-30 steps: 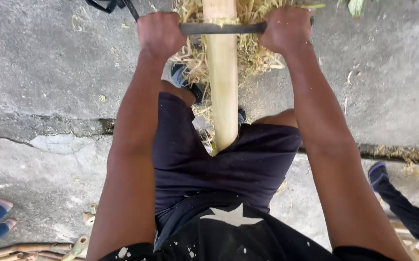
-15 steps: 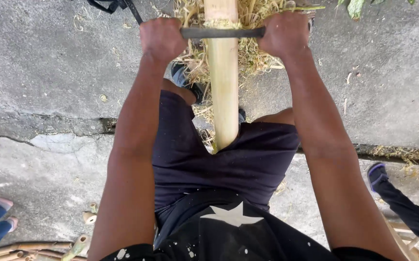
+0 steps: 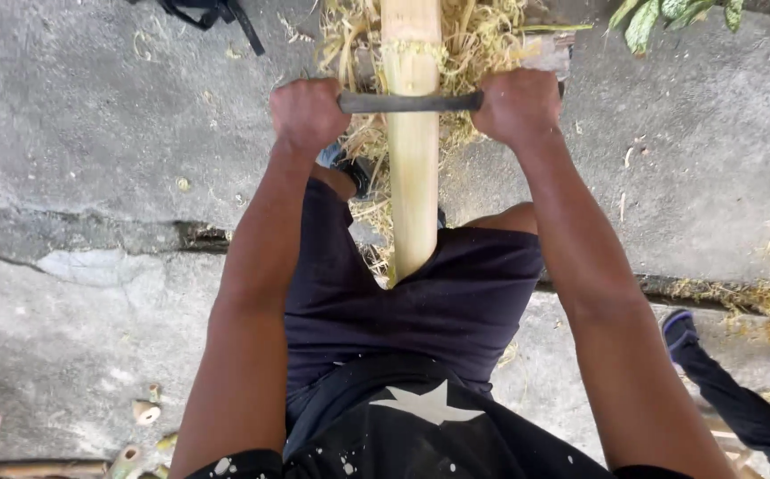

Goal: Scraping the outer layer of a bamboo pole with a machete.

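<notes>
Both hands' fingers (image 3: 307,108) curled tight round dark blade (image 3: 410,102), across bamboo pole (image 3: 412,168)

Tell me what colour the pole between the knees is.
Pale yellow-tan bamboo pole, seen in the head view.

Dark blade (image 3: 410,102) across pale bamboo pole (image 3: 412,177)

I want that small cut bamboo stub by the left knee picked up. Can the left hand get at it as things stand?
Probably not right now: the left hand grips the dark blade across the bamboo pole; the stub lies unobstructed on the concrete.
</notes>
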